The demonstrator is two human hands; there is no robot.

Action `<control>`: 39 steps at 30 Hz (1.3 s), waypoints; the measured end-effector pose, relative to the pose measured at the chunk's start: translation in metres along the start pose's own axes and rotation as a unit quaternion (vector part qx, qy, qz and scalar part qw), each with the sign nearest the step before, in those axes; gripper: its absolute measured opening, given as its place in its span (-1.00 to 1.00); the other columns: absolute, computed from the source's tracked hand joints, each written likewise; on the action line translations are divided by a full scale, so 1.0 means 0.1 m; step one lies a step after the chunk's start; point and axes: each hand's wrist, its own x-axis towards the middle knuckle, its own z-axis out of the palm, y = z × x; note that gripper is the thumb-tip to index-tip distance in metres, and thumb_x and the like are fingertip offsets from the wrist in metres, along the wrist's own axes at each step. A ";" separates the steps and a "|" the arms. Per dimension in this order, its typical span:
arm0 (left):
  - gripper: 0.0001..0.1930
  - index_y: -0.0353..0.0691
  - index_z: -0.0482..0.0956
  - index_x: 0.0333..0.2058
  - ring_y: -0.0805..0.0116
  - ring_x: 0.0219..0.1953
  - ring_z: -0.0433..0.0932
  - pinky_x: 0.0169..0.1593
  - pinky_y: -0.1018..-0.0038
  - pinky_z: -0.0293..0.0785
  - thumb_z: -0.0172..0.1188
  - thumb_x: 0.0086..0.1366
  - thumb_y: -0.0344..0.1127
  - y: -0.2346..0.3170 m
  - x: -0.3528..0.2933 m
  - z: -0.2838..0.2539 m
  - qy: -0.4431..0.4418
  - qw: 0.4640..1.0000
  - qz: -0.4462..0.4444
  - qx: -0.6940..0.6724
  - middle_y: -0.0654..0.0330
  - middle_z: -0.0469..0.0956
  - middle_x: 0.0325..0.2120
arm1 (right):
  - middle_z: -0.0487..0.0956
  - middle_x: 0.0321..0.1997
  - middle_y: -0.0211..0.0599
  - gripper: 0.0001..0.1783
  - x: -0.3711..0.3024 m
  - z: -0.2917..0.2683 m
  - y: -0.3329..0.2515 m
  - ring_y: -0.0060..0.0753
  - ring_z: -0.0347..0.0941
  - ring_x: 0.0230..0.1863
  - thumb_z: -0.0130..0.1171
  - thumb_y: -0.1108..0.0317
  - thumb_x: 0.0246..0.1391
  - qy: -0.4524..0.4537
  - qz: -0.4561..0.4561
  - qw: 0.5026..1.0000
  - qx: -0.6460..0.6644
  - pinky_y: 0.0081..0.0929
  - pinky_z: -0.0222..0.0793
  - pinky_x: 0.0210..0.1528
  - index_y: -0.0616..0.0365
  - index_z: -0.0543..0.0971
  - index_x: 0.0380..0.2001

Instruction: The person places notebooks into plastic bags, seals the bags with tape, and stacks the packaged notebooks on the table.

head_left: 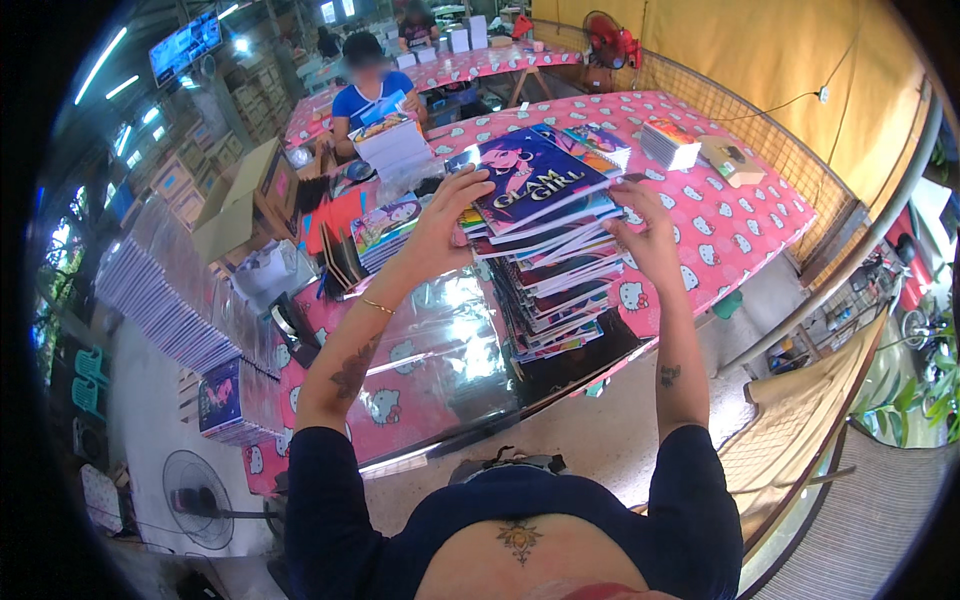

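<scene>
A tall, uneven stack of thin books [560, 280] stands at the front edge of the table. On top lies a dark blue book [535, 180] with a drawn figure on its cover. My left hand [452, 222] grips the left side of the upper books, its fingers reaching onto the top cover. On the opposite side, my right hand [645, 228] holds their right edge, with the thumb lower on the stack and fingers near the top book's corner. Left of the stack, shiny transparent plastic [430, 340] covers part of the table.
The table has a pink cartoon-cat cover [750, 215]. Further books [672, 143] stand beyond my right hand. A cardboard box [245, 205], tall wrapped book stacks [185, 290] and a tape dispenser [293, 325] are at left. A co-worker [368, 95] sits across the table. A fan [195, 498] stands lower left.
</scene>
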 end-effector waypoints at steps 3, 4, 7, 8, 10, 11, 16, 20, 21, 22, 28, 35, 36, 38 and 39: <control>-0.11 -0.18 0.33 0.17 -0.02 0.26 0.27 0.30 0.16 0.17 0.52 -0.22 -0.24 -0.04 0.07 -0.03 0.022 0.999 -0.014 -0.041 0.02 0.34 0.18 | 0.43 0.19 -0.12 -0.53 0.24 0.14 -0.10 -0.18 0.31 0.27 0.40 0.43 -0.13 0.064 -0.030 0.994 0.079 -0.28 0.19 0.27 0.18 0.50 -0.10; -0.09 -0.20 0.33 0.17 -0.02 0.25 0.28 0.29 0.18 0.19 0.53 -0.24 -0.22 -0.03 0.09 -0.04 0.030 0.998 -0.022 -0.045 0.01 0.34 0.17 | 0.30 0.30 -0.08 -0.59 0.35 0.22 -0.02 -0.19 0.26 0.31 0.35 0.40 -0.01 0.043 -0.026 0.986 0.160 -0.26 0.16 0.29 0.18 0.40 -0.13; -0.13 -0.25 0.33 0.16 -0.04 0.14 0.38 0.22 0.20 0.26 0.48 -0.22 -0.26 -0.03 0.15 -0.01 0.064 0.997 -0.011 -0.034 -0.06 0.39 0.11 | 0.22 0.35 -0.05 -0.61 0.55 0.39 -0.13 -0.16 0.25 0.31 0.29 0.36 0.09 0.030 -0.032 0.957 0.286 -0.24 0.15 0.30 0.16 0.33 -0.10; -0.15 -0.26 0.34 0.15 -0.04 0.12 0.39 0.20 0.20 0.28 0.46 -0.21 -0.29 -0.11 0.14 0.02 0.078 0.997 0.003 -0.016 -0.06 0.41 0.09 | 0.19 0.36 -0.06 -0.63 0.61 0.43 -0.16 -0.14 0.23 0.32 0.24 0.33 0.15 0.021 -0.049 0.961 0.271 -0.28 0.16 0.28 0.12 0.29 -0.11; -0.22 -0.28 0.36 0.11 -0.07 0.01 0.47 0.10 0.19 0.37 0.39 -0.19 -0.33 -0.17 0.14 0.09 0.131 0.991 0.008 -0.027 -0.07 0.48 0.00 | 0.20 0.36 -0.07 -0.63 0.68 0.45 -0.14 -0.20 0.26 0.28 0.24 0.32 0.15 0.013 -0.020 0.955 0.295 -0.32 0.18 0.25 0.12 0.29 -0.10; -0.24 -0.28 0.37 0.10 -0.07 -0.01 0.48 0.07 0.19 0.39 0.39 -0.18 -0.31 -0.18 0.18 0.10 0.150 0.988 0.015 -0.015 -0.06 0.49 -0.03 | 0.20 0.36 -0.08 -0.63 0.71 0.46 -0.12 -0.23 0.28 0.26 0.24 0.31 0.15 0.009 -0.005 0.952 0.305 -0.34 0.19 0.24 0.11 0.29 -0.10; -0.29 -0.35 0.41 0.03 -0.03 -0.15 0.53 -0.07 0.24 0.46 0.41 -0.16 -0.26 0.08 0.51 -0.24 0.172 0.980 0.074 0.064 -0.03 0.53 -0.14 | 0.24 0.24 -0.24 -0.38 0.87 0.50 -0.16 -0.40 0.29 0.16 0.28 0.21 0.14 0.049 -0.040 0.913 0.403 -0.43 0.26 0.14 0.13 0.21 0.15; -0.27 -0.38 0.40 0.04 0.00 -0.17 0.52 -0.08 0.27 0.45 0.43 -0.15 -0.24 0.40 0.46 -0.63 0.234 0.952 0.118 0.157 -0.05 0.53 -0.14 | 0.23 0.23 -0.18 0.02 1.01 0.53 -0.66 -0.34 0.27 0.21 0.44 -0.01 -0.10 0.130 -0.145 0.903 0.383 -0.42 0.22 0.20 0.20 0.10 0.26; -0.27 -0.38 0.39 0.05 0.04 -0.16 0.53 -0.07 0.28 0.46 0.44 -0.13 -0.22 0.43 0.36 -0.69 0.237 0.955 0.106 0.140 -0.03 0.53 -0.15 | 0.23 0.23 -0.16 0.15 1.03 0.58 -0.71 -0.32 0.26 0.22 0.49 -0.09 -0.20 0.160 -0.173 0.904 0.357 -0.42 0.21 0.22 0.21 0.07 0.29; -0.26 -0.38 0.38 0.06 0.09 -0.15 0.53 -0.07 0.30 0.46 0.45 -0.11 -0.21 0.48 0.25 -0.77 0.240 0.958 0.092 0.126 -0.01 0.54 -0.15 | 0.25 0.22 -0.19 0.23 1.00 0.65 -0.74 -0.32 0.26 0.21 0.52 -0.12 -0.28 0.126 -0.140 0.912 0.364 -0.40 0.21 0.22 0.21 0.05 0.32; -0.13 -0.35 0.24 0.17 0.22 -0.04 0.51 0.05 0.34 0.45 0.49 -0.13 -0.28 1.05 -0.89 -1.11 0.310 0.941 -0.131 0.017 0.05 0.47 -0.04 | 0.35 0.19 -0.21 0.29 0.53 1.24 -1.53 -0.31 0.32 0.18 0.66 0.08 -0.49 -0.028 -0.102 0.869 0.484 -0.34 0.28 0.19 0.20 0.14 0.32; -0.15 -0.31 0.25 0.16 0.28 0.04 0.46 0.12 0.33 0.40 0.47 -0.16 -0.40 1.06 -2.60 -1.23 0.302 0.875 -0.368 -0.084 0.11 0.43 0.01 | 0.41 0.10 -0.21 0.26 -0.80 2.83 -1.44 -0.30 0.35 0.13 0.67 0.23 -0.50 -0.172 0.070 0.827 0.530 -0.32 0.26 0.21 0.10 0.14 0.31; -0.16 -0.29 0.25 0.16 0.29 0.05 0.45 0.13 0.34 0.40 0.46 -0.14 -0.42 1.10 -2.78 -1.14 0.321 0.841 -0.404 -0.160 0.12 0.44 0.01 | 0.41 0.10 -0.21 0.26 -0.98 2.93 -1.45 -0.31 0.36 0.12 0.67 0.32 -0.51 -0.206 0.123 0.812 0.532 -0.34 0.29 0.18 0.06 0.14 0.32; -0.23 -0.21 0.28 0.13 0.32 0.04 0.46 0.11 0.34 0.41 0.40 -0.11 -0.53 1.06 -3.34 -0.99 0.283 0.783 -0.513 -0.208 0.17 0.44 0.00 | 0.30 0.22 -0.19 0.34 -1.34 3.22 -1.32 -0.25 0.26 0.24 0.64 0.42 -0.48 -0.272 0.128 0.824 0.480 -0.29 0.20 0.28 0.09 0.00 0.37; -0.22 -0.21 0.24 0.13 0.32 0.04 0.45 0.09 0.37 0.43 0.41 -0.11 -0.55 1.00 -3.64 -0.92 0.232 0.781 -0.538 -0.213 0.18 0.43 -0.01 | 0.29 0.23 -0.20 0.35 -1.49 3.30 -1.29 -0.27 0.25 0.25 0.63 0.42 -0.48 -0.298 0.136 0.834 0.443 -0.31 0.19 0.29 0.08 -0.02 0.39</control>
